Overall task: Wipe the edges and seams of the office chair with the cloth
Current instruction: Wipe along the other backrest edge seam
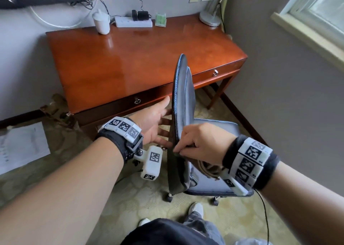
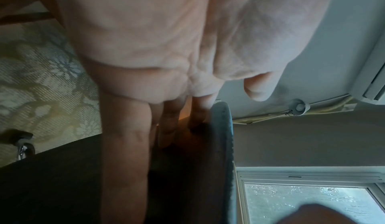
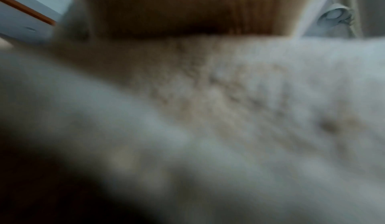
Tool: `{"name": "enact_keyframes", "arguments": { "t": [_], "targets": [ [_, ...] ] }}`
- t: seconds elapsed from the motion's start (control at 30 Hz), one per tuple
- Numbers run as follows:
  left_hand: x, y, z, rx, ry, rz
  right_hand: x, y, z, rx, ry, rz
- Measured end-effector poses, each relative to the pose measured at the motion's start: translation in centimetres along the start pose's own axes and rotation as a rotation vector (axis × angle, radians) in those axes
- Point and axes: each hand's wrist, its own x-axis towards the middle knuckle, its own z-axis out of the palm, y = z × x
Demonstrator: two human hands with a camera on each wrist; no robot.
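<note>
The left hand [image 1: 155, 123] lies flat, fingers straight and spread, against the back face of the dark leather office chair backrest with pale blue stitching [image 1: 181, 99], bracing it and gripping nothing; in the left wrist view the fingers [image 2: 125, 145] rest on the dark panel beside the stitched edge. The chair stands on castors on the patterned carpet, just in front of the glossy reddish wooden desk [image 1: 130, 58]. If that brace slackens, the chair could likely roll or swivel away from the wipe. Further right, the right hand [image 1: 201, 144] pinches the backrest's near edge low down, its fingers curled; a brownish bundle [image 1: 208, 167] below the wrist may be the cloth, though I cannot tell. A bunched cloth could skip the seam, and the right wrist view is too blurred to confirm contact.
</note>
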Motion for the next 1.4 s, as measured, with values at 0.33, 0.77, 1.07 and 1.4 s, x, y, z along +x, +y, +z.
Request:
{"name": "enact_keyframes", "arguments": {
  "t": [0.33, 0.77, 1.07, 1.4],
  "targets": [
    [-0.1, -0.7, -0.8, -0.077, -0.055, -0.008, 1.9, 1.1, 0.2, -0.003, 0.233, 0.108],
    [1.2, -1.5, -1.0, -0.188, -0.022, 0.016, 4.2, 3.4, -1.1, -0.006, 0.266, 0.052],
    [1.8, -0.8, -0.7, 0.025, 0.018, 0.091, 6.1, 5.6, -1.5, 0.038, 0.341, 0.017],
    [2.6, 0.1, -1.5, 0.161, 0.019, 0.014, 7.4, 7.1, -2.5, -0.015, 0.319, -0.080]
  ]
}}
